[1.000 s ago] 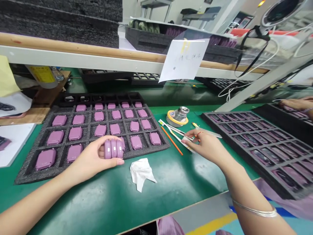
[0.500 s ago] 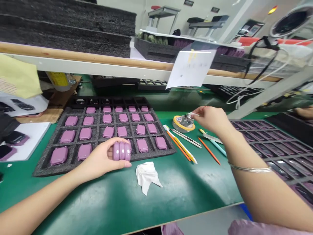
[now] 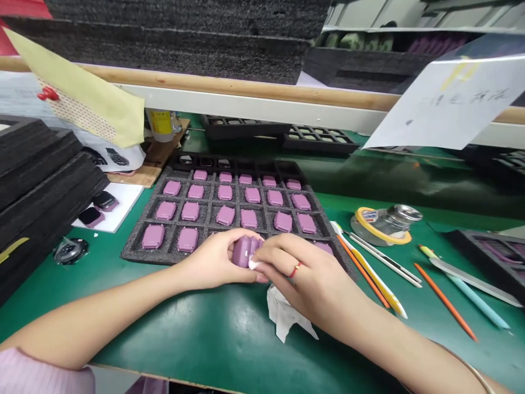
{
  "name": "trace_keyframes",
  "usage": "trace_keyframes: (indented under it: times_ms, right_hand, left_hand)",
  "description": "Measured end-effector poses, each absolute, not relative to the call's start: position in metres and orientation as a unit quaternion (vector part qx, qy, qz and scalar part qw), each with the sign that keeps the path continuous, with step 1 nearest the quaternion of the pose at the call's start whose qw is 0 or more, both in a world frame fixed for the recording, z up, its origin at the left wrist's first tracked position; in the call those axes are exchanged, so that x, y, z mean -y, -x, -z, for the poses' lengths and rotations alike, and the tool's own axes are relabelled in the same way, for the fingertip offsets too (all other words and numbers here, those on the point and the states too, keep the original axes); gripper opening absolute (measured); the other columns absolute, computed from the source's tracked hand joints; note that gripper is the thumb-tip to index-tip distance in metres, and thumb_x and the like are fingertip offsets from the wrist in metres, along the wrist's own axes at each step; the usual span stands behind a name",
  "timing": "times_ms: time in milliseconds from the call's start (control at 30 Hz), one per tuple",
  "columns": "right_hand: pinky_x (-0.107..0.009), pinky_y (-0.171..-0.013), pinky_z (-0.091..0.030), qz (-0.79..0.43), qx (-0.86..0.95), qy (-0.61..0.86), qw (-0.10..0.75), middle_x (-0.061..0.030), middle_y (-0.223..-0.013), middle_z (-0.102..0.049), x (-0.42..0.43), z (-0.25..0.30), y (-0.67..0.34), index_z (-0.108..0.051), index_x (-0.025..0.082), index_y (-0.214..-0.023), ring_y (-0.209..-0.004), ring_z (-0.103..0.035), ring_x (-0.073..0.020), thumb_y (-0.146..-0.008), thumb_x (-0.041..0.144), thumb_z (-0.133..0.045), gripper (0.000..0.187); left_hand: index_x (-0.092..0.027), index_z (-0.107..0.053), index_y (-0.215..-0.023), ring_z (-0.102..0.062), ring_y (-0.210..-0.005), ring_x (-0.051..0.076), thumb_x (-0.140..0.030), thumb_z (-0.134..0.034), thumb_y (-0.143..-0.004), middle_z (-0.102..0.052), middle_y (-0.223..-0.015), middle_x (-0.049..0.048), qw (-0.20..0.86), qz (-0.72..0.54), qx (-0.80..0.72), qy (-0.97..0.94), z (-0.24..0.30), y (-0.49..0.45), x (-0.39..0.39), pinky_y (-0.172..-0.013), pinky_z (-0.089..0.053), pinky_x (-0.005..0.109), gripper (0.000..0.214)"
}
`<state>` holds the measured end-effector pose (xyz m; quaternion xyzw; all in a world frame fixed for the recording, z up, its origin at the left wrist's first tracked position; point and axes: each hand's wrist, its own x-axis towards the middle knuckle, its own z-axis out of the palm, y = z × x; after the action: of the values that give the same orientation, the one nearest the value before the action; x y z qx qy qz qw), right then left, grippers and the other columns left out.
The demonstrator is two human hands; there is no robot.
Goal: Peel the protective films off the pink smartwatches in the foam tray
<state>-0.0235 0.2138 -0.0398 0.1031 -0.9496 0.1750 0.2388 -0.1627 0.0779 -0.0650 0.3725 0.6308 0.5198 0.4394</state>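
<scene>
My left hand [image 3: 217, 262] is closed around a small stack of purple watch cases [image 3: 244, 250], held on edge at the front of the black foam tray [image 3: 135, 246]. My right hand [image 3: 301, 273] has its fingers pinched on a small white wad [image 3: 253, 265] pressed against the side of those cases. The tray holds several more purple cases [image 3: 225, 214] in its pockets. A crumpled white cloth [image 3: 287, 317] lies on the green mat just under my right hand.
To the right lie pencils and sticks [image 3: 369, 271], a tape roll with a metal-lidded jar [image 3: 385, 221], and a second foam tray [image 3: 496, 254]. Stacked foam trays [image 3: 36, 180] stand at the left beside two watches on paper [image 3: 100, 208]. A shelf [image 3: 254, 93] runs overhead.
My right hand has come back from the jar at the right to the cases in my left hand, now pressing a white wad on them. The view has swung left.
</scene>
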Motion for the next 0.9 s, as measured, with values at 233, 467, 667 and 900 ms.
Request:
trace_keyframes:
  times_ms: [233, 467, 667, 900]
  right_hand:
    - [-0.034, -0.073, -0.060, -0.165, 0.940, -0.106, 0.278, -0.0075, -0.091, -0.068, -0.2212, 0.0459, 0.0316, -0.062, 0.020, -0.097, -0.081, -0.067, -0.0197, -0.097, 0.010, -0.052, 0.014]
    - [-0.033, -0.072, -0.059, -0.173, 0.940, -0.088, 0.280, -0.0074, -0.090, -0.068, -0.2193, 0.0479, 0.0301, -0.061, 0.019, -0.096, -0.080, -0.067, -0.0196, -0.097, 0.010, -0.052, 0.013]
    - [-0.032, -0.069, -0.059, -0.182, 0.949, -0.091, 0.240, -0.0072, -0.091, -0.068, -0.2193, 0.0478, 0.0276, -0.061, 0.020, -0.096, -0.080, -0.066, -0.0192, -0.097, 0.009, -0.050, 0.015]
    - [-0.031, -0.071, -0.059, -0.173, 0.944, -0.085, 0.270, -0.0055, -0.089, -0.069, -0.2217, 0.0469, 0.0301, -0.063, 0.020, -0.094, -0.079, -0.068, -0.0178, -0.097, 0.009, -0.051, 0.017]
  left_hand:
    - [-0.019, -0.063, -0.110, -0.069, -0.095, 0.024, -0.030, -0.086, -0.064, -0.071, -0.099, 0.0048, 0.434, -0.525, -0.640, -0.355, 0.0674, 0.1602, -0.0799, -0.088, -0.054, 0.038, 0.052]
    - [-0.020, -0.064, -0.111, -0.069, -0.094, 0.026, -0.036, -0.088, -0.062, -0.072, -0.099, 0.0052, 0.412, -0.502, -0.673, -0.353, 0.0661, 0.1582, -0.0808, -0.085, -0.054, 0.039, 0.057]
    - [-0.021, -0.064, -0.113, -0.068, -0.091, 0.023, -0.032, -0.085, -0.066, -0.072, -0.097, 0.0034, 0.400, -0.497, -0.680, -0.361, 0.0677, 0.1579, -0.0809, -0.084, -0.054, 0.036, 0.053]
    - [-0.021, -0.063, -0.113, -0.069, -0.094, 0.025, -0.035, -0.088, -0.062, -0.072, -0.099, 0.0044, 0.407, -0.497, -0.679, -0.355, 0.0679, 0.1582, -0.0811, -0.085, -0.054, 0.039, 0.058]
